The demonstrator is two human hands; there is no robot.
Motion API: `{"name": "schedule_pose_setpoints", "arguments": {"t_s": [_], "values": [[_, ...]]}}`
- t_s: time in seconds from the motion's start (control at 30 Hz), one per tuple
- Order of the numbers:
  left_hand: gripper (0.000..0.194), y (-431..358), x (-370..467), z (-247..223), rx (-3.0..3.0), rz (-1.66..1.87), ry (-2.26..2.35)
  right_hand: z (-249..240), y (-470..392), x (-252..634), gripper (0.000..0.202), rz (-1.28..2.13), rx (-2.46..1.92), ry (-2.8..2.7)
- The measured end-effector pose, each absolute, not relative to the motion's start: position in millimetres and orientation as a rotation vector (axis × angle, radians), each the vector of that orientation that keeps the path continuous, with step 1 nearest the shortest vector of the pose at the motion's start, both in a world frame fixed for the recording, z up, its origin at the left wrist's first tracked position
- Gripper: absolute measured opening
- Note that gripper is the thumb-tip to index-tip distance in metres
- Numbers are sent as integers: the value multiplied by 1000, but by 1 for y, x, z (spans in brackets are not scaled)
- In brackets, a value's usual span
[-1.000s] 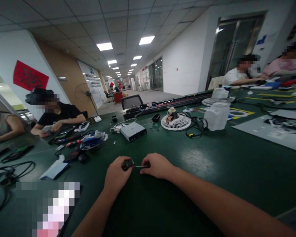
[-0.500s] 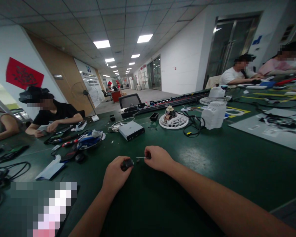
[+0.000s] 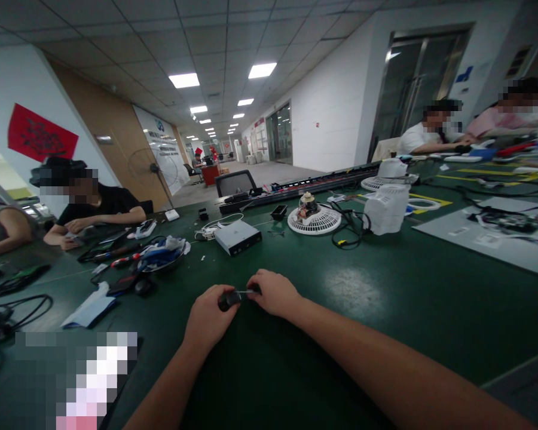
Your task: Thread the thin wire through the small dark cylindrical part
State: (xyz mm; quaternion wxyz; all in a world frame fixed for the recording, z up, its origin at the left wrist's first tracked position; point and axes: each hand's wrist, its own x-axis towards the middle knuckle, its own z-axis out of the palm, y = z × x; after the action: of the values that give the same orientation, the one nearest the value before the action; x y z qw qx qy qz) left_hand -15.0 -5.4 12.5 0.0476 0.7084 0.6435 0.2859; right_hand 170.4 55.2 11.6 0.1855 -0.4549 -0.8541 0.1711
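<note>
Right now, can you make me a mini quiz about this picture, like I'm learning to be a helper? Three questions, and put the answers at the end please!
1. True or false: the left hand has nothing in it.

2. Which is nearer to the hands?
A) the silver box
B) the white round grille

3. What shows in the gap between the left hand and the right hand?

Key:
1. False: it holds a small dark object.
2. A.
3. A thin rod.

Drive (image 3: 237,237) on tbl (image 3: 269,370) behind L hand (image 3: 210,312), L of grille (image 3: 314,222).
</note>
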Motion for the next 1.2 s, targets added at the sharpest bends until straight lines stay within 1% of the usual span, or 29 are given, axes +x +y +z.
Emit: {"name": "schedule_pose_setpoints", "arguments": {"t_s": [0.1,0.23,0.43,0.6,0.73,0.8,0.93,1.1,1.2], "values": [[23,-5,-15,13,2169,884,1924,11,58,180,18,675,-1216,-2298],[23,-7,-13,14,2266,918,1744,12,60,188,17,881,-1020,-2184],[30,-11,-10,13,2313,997,1646,12,57,183,14,916,-750,-2060],[29,-12,-11,13,2392,1019,1620,12,56,181,16,962,-904,-1997],[28,-13,-10,15,2441,1029,1578,12,56,183,14,983,-936,-1979],[29,-13,-10,15,2436,1038,1565,12,56,183,18,1028,-959,-1962],[30,-15,-9,16,2488,988,1457,12,56,182,28,1331,-924,-1945],[29,-15,-8,16,2530,1022,1386,20,50,182,28,1807,-995,-1625],[31,-15,-8,14,2533,1044,1388,25,45,178,27,1941,-1096,-1447]]}}
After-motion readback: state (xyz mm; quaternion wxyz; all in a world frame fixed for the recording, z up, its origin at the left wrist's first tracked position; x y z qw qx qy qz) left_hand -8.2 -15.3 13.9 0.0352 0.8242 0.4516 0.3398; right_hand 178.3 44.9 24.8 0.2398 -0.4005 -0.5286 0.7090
